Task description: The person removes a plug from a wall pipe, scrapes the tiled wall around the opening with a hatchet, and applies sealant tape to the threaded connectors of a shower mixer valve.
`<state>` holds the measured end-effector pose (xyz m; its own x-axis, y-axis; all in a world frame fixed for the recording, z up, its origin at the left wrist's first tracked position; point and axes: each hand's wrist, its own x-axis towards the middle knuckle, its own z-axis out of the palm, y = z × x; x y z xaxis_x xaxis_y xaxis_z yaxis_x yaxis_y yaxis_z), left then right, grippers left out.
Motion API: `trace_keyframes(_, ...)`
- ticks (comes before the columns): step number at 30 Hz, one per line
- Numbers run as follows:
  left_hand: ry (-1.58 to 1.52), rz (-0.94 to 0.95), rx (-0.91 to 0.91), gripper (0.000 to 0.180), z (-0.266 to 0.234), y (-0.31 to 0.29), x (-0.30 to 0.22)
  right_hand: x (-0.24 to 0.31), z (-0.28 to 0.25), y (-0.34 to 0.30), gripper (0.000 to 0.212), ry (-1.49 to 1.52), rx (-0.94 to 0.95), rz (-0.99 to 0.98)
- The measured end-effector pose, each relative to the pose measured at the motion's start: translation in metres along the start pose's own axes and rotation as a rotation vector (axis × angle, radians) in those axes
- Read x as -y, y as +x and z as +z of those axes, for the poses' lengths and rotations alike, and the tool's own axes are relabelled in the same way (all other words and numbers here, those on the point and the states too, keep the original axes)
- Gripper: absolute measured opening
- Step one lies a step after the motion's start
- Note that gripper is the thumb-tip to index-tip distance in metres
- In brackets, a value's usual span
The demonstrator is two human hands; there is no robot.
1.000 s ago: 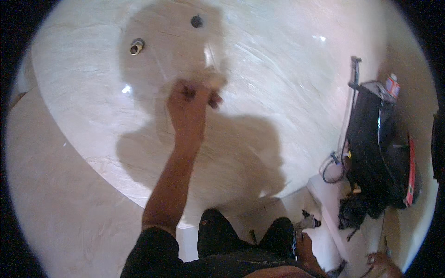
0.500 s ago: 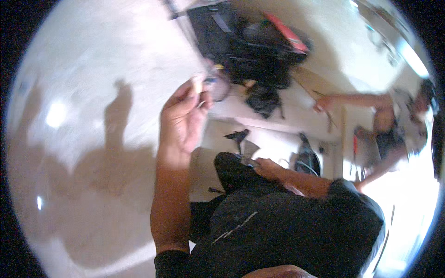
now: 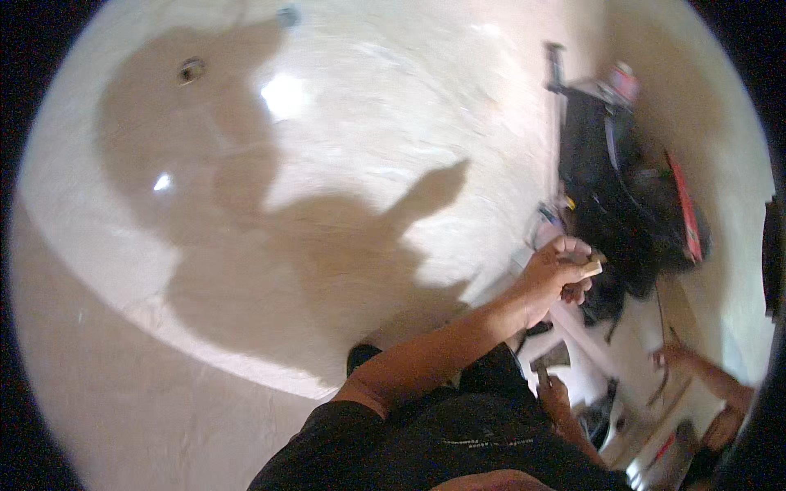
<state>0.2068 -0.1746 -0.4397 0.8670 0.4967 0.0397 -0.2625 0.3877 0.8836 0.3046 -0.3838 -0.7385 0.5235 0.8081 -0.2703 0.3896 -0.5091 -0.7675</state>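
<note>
My left hand (image 3: 558,277) is stretched out to the right with its fingers closed around a small pale, blunt-ended piece (image 3: 593,268); its exact kind is too blurred to tell. Beyond those fingers sits a black tool bag (image 3: 606,172) with a red-edged long tool (image 3: 686,209) in it. Lower down, close to my body, my right hand (image 3: 554,396) grips the handle of a flat-bladed scraper (image 3: 554,360). Its blade points up and away from the hand, and the grip is partly lost in blur.
A large pale, smooth surface (image 3: 368,123) fills the left and middle, with my shadow across it. It has a small round hole (image 3: 191,71). At the lower right another person's hand (image 3: 675,358) reaches in near a thin stick. A pink-and-white container (image 3: 624,82) stands by the bag.
My view has swung left, so the bag and the other person now appear farther right and lower. Both my hands keep their holds. My left arm now slants to the right.
</note>
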Motion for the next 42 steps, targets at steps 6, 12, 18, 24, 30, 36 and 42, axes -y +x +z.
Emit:
trace_keyframes(6,0.266,0.337,-0.293,0.031,-0.117,-0.027,-0.037,-0.061,0.031,0.096,0.037,-0.162,0.124,-0.201)
trace_keyframes(12,0.12,0.32,-0.736,0.021,-0.164,-0.1,-0.07,-0.026,0.035,0.086,0.042,-0.098,0.123,-0.239)
trace_keyframes(18,0.27,0.449,-0.684,0.016,-0.18,-0.096,-0.079,-0.064,0.04,0.056,0.059,-0.243,0.286,0.215)
trace_keyframes(24,0.716,0.545,-0.747,0.04,-0.243,-0.176,-0.158,-0.019,-0.007,0.037,0.04,0.122,0.145,0.326)
trace_keyframes(30,0.959,0.65,-0.921,0.042,-0.247,-0.184,-0.207,-0.073,0.018,0.038,0.029,0.287,0.053,0.505)
trace_keyframes(36,0.813,0.553,-0.928,0.038,-0.317,-0.24,-0.187,-0.116,0.062,0.064,0.019,-0.093,0.164,0.481)
trace_keyframes(42,1.461,0.411,-0.961,0.037,-0.271,-0.22,-0.149,-0.188,0.094,0.076,0.038,-0.377,-0.008,0.34)
